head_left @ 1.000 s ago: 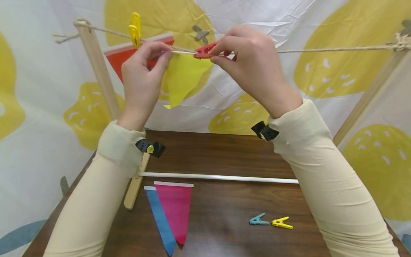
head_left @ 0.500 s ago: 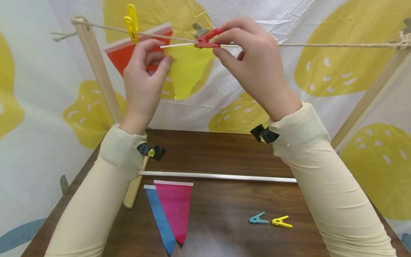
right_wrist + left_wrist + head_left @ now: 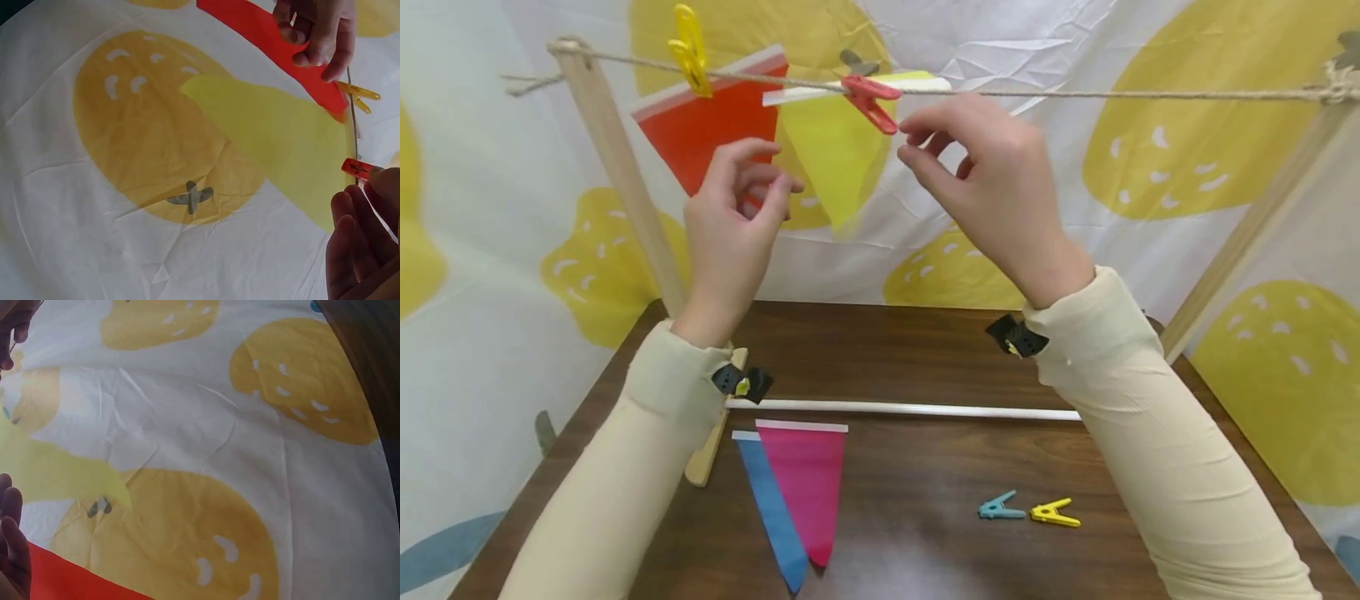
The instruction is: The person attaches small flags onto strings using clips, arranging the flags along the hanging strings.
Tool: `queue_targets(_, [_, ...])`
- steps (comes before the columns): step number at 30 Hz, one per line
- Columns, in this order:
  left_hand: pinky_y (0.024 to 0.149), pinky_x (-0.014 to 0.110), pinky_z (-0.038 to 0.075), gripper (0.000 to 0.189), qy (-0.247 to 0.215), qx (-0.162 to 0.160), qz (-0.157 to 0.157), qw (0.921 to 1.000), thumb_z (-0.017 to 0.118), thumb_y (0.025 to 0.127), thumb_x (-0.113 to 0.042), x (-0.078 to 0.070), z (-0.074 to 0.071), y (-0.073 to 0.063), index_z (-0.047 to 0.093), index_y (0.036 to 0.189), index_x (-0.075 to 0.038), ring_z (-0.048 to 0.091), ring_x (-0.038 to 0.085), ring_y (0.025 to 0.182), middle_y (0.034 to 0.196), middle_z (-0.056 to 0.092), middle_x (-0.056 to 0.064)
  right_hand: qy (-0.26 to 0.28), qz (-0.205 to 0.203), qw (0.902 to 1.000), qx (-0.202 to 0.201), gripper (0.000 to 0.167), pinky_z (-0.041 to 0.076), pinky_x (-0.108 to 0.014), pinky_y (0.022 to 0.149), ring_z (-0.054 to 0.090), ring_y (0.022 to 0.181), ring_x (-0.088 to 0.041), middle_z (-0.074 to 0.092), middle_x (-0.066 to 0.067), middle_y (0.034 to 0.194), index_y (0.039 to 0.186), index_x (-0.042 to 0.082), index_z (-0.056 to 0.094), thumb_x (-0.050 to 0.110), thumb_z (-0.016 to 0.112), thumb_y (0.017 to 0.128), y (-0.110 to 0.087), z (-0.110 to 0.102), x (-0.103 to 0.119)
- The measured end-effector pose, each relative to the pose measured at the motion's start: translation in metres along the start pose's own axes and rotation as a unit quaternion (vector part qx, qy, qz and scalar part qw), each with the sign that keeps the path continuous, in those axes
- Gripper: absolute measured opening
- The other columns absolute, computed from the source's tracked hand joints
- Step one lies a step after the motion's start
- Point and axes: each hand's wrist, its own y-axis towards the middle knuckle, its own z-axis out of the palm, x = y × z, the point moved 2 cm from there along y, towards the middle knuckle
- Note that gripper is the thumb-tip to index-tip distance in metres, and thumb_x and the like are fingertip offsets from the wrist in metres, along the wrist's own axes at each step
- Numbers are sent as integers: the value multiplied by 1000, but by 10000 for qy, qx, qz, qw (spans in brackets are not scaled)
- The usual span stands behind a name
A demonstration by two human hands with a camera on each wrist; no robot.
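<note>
A red clothespin (image 3: 872, 102) grips the white top strip of a yellow pennant (image 3: 833, 154) on the twine (image 3: 1075, 94), its handles tilted down. My right hand (image 3: 992, 183) is just right of it, thumb and fingertips parted and slightly away from the handles. Loosely bent and holding nothing, my left hand (image 3: 730, 229) hovers before a red pennant (image 3: 718, 125), left of the yellow one. A yellow clothespin (image 3: 691, 52) fastens that red pennant to the twine. In the right wrist view the thumb overlaps the red clothespin (image 3: 356, 167).
Wooden posts (image 3: 621, 179) hold the twine at both ends. A white rod (image 3: 910, 408) crosses the brown table (image 3: 917, 467) below. Pink (image 3: 808, 479) and blue (image 3: 772, 500) pennants overlap at front left. Blue (image 3: 1000, 506) and yellow (image 3: 1055, 512) clothespins lie at front right.
The left hand has let go of the yellow pennant's strip and dropped lower. My right hand has released the red clothespin, whose handles have swung downward.
</note>
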Motion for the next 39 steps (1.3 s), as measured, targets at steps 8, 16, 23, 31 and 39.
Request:
queue_targets(8, [55, 22, 46, 22, 363, 598, 403, 9967, 57, 86, -15, 27, 3, -28, 58, 107, -8, 55, 7, 61, 84, 64, -2, 172, 36, 9996, 243, 14, 41, -19, 57, 55, 74, -5, 62, 3, 81, 89, 9, 68, 19, 61, 84, -30, 10, -9])
queue_targets(16, [58, 23, 45, 21, 946, 1467, 1005, 9795, 58, 85, -15, 40, 18, -62, 60, 105, -11, 55, 6, 67, 83, 62, -5, 430, 496, 9971, 374, 11, 43, -17, 57, 54, 76, -3, 62, 6, 84, 90, 10, 68, 16, 61, 84, -81, 11, -25])
queue_targets(23, [57, 23, 44, 19, 1080, 1718, 923, 9748, 58, 85, -17, 54, 20, -92, 60, 103, -12, 50, 3, 67, 84, 60, -7, 486, 1132, 9915, 407, 11, 45, -17, 59, 55, 76, -5, 63, 7, 85, 92, 11, 68, 14, 63, 83, -123, 7, -38])
queue_targets(31, [53, 23, 45, 19, 965, 1797, 266, 9786, 58, 86, -19, 73, 17, -122, 58, 104, -15, 49, 1, 62, 80, 59, -11, 555, 1798, 9818, 241, 10, 44, -15, 59, 55, 70, -5, 62, 7, 82, 92, 12, 68, 12, 63, 83, -170, 3, -48])
queue_targets(39, [54, 22, 45, 19, 764, 2101, -506, 9734, 58, 87, -25, 97, 12, -151, 59, 105, -17, 53, 3, 65, 83, 60, -10, 288, 2584, 9648, 384, 14, 43, -12, 59, 57, 66, -4, 64, 5, 80, 96, 15, 67, 12, 61, 84, -222, -10, -61])
